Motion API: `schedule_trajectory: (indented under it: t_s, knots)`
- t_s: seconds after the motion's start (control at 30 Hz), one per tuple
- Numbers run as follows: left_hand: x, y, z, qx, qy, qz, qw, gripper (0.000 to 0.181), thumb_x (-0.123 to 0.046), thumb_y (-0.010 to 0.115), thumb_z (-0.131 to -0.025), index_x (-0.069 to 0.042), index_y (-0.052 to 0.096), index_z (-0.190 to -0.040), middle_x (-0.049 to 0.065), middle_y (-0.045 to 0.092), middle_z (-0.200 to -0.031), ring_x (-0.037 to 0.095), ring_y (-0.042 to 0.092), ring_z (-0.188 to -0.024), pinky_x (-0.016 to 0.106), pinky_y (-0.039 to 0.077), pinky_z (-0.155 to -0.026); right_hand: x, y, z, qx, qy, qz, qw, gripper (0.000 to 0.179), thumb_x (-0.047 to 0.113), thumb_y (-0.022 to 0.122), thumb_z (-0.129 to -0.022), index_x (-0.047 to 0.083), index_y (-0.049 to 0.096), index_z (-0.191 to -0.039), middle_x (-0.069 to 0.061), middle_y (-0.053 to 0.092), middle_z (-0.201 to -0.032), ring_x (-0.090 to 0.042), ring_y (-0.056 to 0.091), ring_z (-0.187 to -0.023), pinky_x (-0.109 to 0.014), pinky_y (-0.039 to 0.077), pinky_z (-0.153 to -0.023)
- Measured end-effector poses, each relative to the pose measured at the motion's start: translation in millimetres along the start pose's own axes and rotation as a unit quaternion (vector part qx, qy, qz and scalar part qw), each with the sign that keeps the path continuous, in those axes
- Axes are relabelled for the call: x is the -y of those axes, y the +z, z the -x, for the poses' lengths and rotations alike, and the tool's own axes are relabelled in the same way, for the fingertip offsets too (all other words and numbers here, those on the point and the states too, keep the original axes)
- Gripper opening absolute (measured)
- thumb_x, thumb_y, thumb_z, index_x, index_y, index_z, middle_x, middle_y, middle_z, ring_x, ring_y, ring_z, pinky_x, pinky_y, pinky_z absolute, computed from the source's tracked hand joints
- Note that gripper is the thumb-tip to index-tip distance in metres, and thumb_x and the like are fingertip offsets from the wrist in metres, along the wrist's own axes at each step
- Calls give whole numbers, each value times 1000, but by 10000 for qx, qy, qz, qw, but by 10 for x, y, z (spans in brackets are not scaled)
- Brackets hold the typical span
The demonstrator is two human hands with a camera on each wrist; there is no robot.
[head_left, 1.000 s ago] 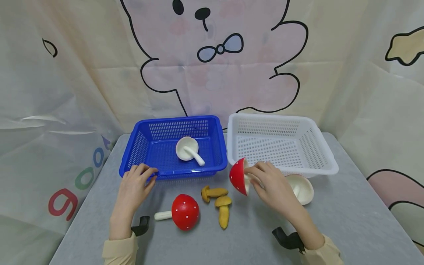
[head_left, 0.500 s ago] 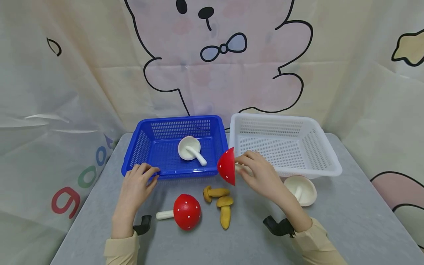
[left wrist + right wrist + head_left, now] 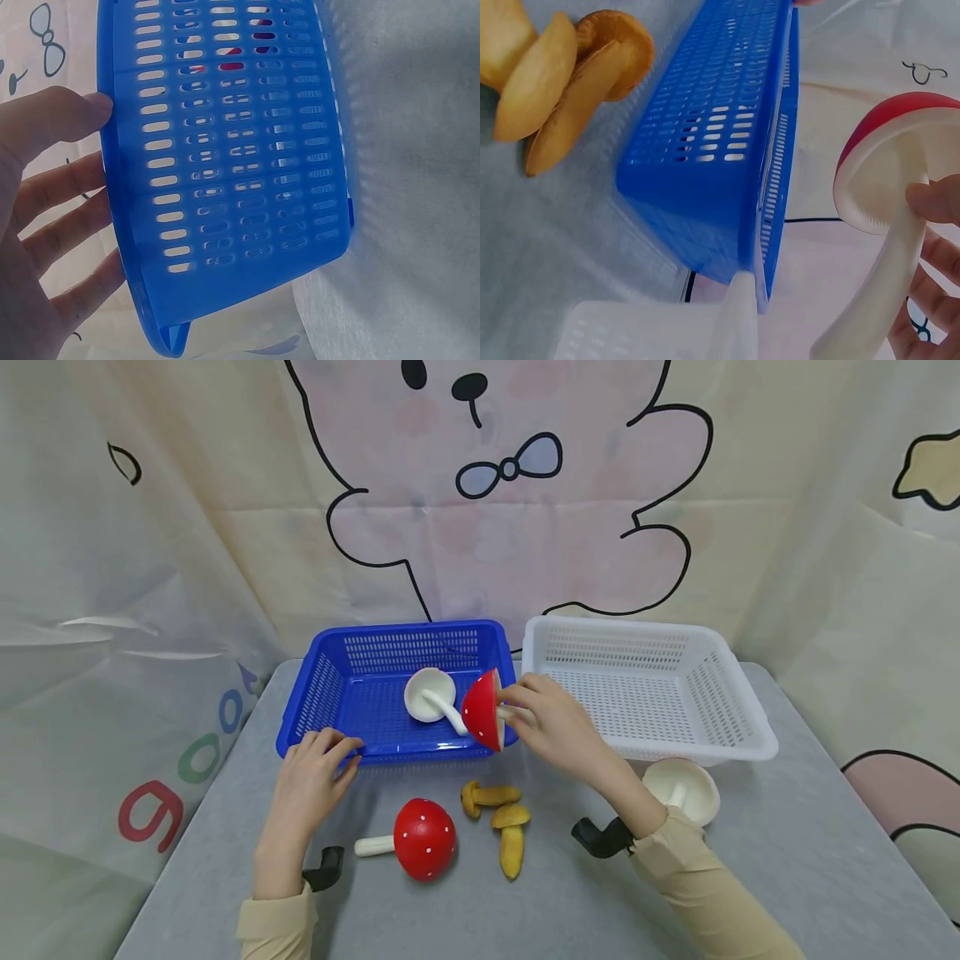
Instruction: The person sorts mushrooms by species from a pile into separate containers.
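My right hand [image 3: 558, 727] pinches the white stem of a toy mushroom [image 3: 482, 710] with a red, white-dotted cap. It is held tilted, cap leftward, over the right front of the blue basket [image 3: 390, 752]; the right wrist view shows the cap's pale underside [image 3: 885, 176] and thumb on the stem. At the basket's left front rim, my left hand [image 3: 307, 802] holds the edge, thumb on the near side and fingers behind it in the left wrist view. Inside the basket lies a mushroom [image 3: 429, 695], its white underside and stem facing up.
A white basket [image 3: 750, 747] stands right of the blue one. In front lie a red-capped mushroom [image 3: 425, 841], two yellow-brown mushrooms [image 3: 512, 842] [image 3: 491, 796], and another mushroom with white underside up [image 3: 693, 789] by the right forearm. A printed curtain [image 3: 480, 552] hangs behind the grey table [image 3: 555, 902].
My right hand has carried the red mushroom left and up, from before the white basket to over the blue basket's right side. The left hand stays at the rim.
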State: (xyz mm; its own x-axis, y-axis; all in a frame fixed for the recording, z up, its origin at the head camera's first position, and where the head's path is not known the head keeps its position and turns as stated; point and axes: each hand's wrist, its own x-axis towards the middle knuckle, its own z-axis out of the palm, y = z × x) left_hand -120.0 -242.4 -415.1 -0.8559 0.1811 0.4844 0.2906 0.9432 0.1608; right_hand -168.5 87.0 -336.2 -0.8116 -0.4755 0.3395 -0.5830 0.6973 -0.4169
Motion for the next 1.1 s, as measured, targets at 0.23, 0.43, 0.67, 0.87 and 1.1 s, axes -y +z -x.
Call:
schedule_trajectory:
  t_s: [0.23,0.43,0.67,0.87,1.1]
  knots:
    - [-9,-7,2,100,-62,-18,9999,22,-12,76,-80,-12,71,-101,8,62,-95,27,53,-92,46,45,-81,46,78,-198,71,-90,-62,9999,24,14,66,-89,14,68,-113,0,62,-96,-17,53,-91,-27,47,-73]
    - [-11,-10,1,104,-69,-10,9999,22,-12,76,-80,-12,71,-102,8,62,-95,27,53,-92,45,45,-80,115,174,-359,120,-235,-42,9996,26,11,65,-88,13,68,-114,-2,61,-94,-17,53,-89,-26,45,-72]
    - [-18,-6,0,81,-47,-14,10000,22,-11,77,-79,-12,71,-101,7,61,-94,26,52,-91,45,45,-79,226,319,-534,244,-222,-93,9994,28,9,63,-89,12,68,-116,-3,62,-97,-18,53,-93,-28,49,-74]
    - [-11,-2,-6,85,-60,-16,9999,22,-12,76,-80,-12,71,-101,8,61,-95,27,53,-91,45,45,-81,317,488,-650,395,-242,-203,9987,26,8,61,-90,13,68,-115,-4,63,-96,-19,53,-93,-26,48,-72]
    - [-11,-22,-9,119,-102,-21,9999,24,-12,77,-79,-13,71,-102,8,61,-96,26,52,-92,46,45,-81,380,733,-776,332,-123,-559,9978,25,9,61,-91,12,68,-115,-4,66,-104,-19,57,-97,-29,51,-76]
